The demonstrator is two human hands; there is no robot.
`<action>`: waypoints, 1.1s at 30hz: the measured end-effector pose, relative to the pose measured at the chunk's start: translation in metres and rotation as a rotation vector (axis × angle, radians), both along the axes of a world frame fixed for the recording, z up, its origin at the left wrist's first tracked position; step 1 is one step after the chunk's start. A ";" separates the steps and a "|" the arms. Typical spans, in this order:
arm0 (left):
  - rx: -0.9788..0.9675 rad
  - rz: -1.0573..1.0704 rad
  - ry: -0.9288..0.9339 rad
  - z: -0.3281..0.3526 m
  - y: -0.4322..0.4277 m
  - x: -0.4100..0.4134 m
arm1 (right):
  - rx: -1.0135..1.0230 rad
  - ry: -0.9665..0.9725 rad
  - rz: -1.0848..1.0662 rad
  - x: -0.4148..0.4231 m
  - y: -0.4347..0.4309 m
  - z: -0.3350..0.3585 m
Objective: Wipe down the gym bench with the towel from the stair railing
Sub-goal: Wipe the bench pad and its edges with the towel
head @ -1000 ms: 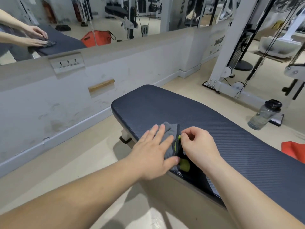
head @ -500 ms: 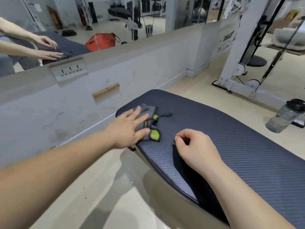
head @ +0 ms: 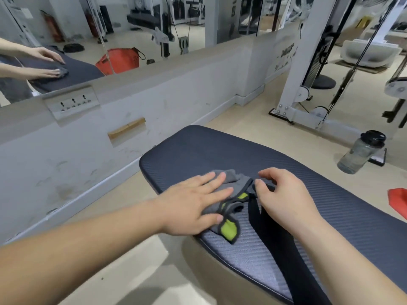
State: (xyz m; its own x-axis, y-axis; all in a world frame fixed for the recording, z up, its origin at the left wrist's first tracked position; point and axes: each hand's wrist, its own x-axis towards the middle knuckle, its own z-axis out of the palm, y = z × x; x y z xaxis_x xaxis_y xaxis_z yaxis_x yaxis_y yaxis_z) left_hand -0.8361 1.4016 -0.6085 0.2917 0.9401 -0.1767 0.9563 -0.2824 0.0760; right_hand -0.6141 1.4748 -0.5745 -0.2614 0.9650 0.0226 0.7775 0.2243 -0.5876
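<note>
Mirror glass along the low wall at far left reflects both arms on the pad. Next, the left hand lies flat with fingers spread, pressing the grey towel with lime patches onto the dark gym bench near its rounded end. Just right of the towel, the right hand rests on the pad, fingers curled loosely, clamping nothing. Farther right, a water bottle stands on the floor.

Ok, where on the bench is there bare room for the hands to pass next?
Bare pad lies beyond the towel up to the bench's rounded far end, and along the right stretch toward the bottle side. Crowded: the near edge, where the left hand presses the towel and the right hand sits by a black strap.
</note>
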 end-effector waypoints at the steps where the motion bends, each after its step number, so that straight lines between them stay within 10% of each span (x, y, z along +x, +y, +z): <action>1: 0.011 0.040 0.032 0.000 0.007 -0.015 | -0.019 -0.035 0.010 0.001 0.002 0.002; 7: -0.012 0.745 0.016 -0.003 0.053 -0.055 | -0.206 -0.457 0.094 -0.001 0.042 0.019; 14: -0.019 0.373 -0.032 0.006 0.048 -0.043 | -0.228 -0.593 0.124 -0.001 0.073 0.014; 20: -0.002 0.711 -0.005 -0.006 0.137 -0.047 | -0.236 -0.621 0.135 0.012 0.065 0.011; 27: 0.002 0.108 -0.136 -0.003 0.127 0.051 | -0.442 -0.043 0.061 0.058 0.096 -0.007; 33: 0.006 0.474 -0.109 -0.009 0.167 0.072 | -0.326 0.361 -0.205 0.096 0.078 -0.012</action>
